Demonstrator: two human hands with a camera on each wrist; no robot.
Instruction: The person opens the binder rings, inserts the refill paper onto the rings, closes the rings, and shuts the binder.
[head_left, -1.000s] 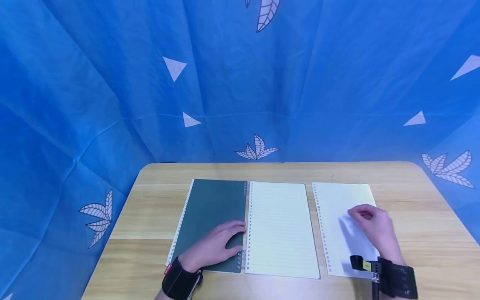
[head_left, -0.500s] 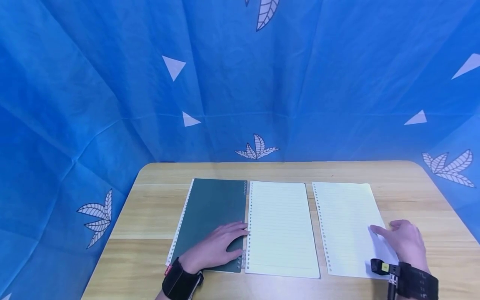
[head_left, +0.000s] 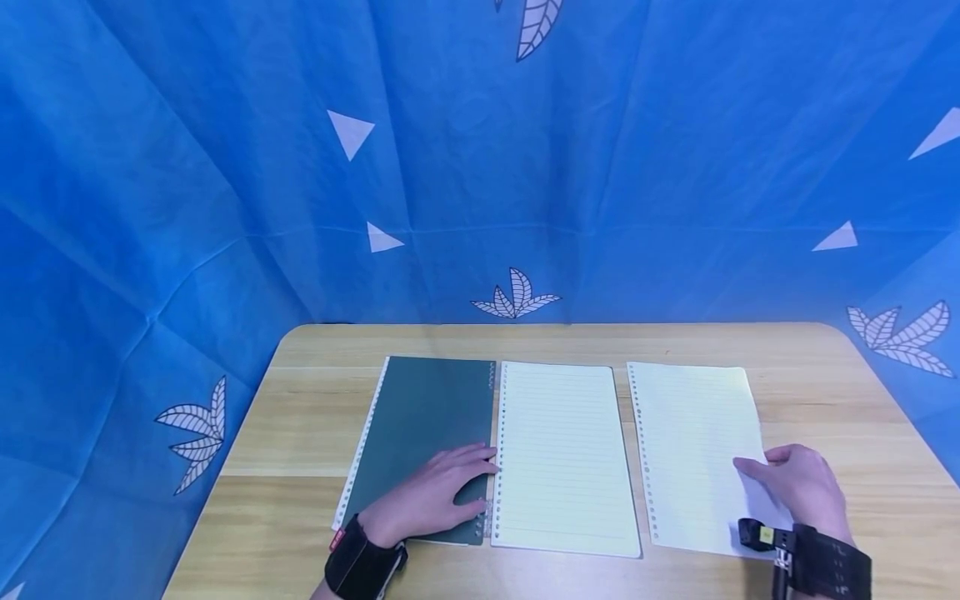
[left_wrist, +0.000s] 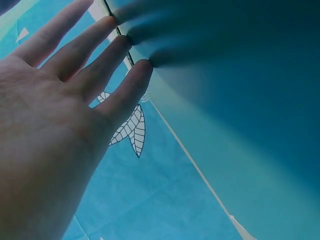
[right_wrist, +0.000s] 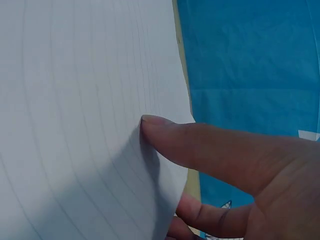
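Note:
On the left lies a dark green notebook cover (head_left: pixel 431 408), with a strip of punched white paper showing along its left side. My left hand (head_left: pixel 427 493) rests on this cover, fingers relaxed and spread, fingertips at the seam beside the middle lined page (head_left: pixel 564 458). A separate lined sheet (head_left: pixel 693 450), punched with holes down its left side, lies to the right. My right hand (head_left: pixel 802 487) pinches its right edge, with the thumb (right_wrist: pixel 175 142) on top and the other fingers beneath. In the right wrist view the sheet bows up around the thumb.
A wooden table (head_left: pixel 817 375) with rounded far corners carries the papers. Behind it and at both sides hangs a blue cloth (head_left: pixel 450 167) with leaf and triangle prints. Clear rings (head_left: pixel 488 518) show between the green cover and the middle page.
My right hand has moved from above the sheet to its right edge and now pinches it, and that edge has bent. The left hand stays in place.

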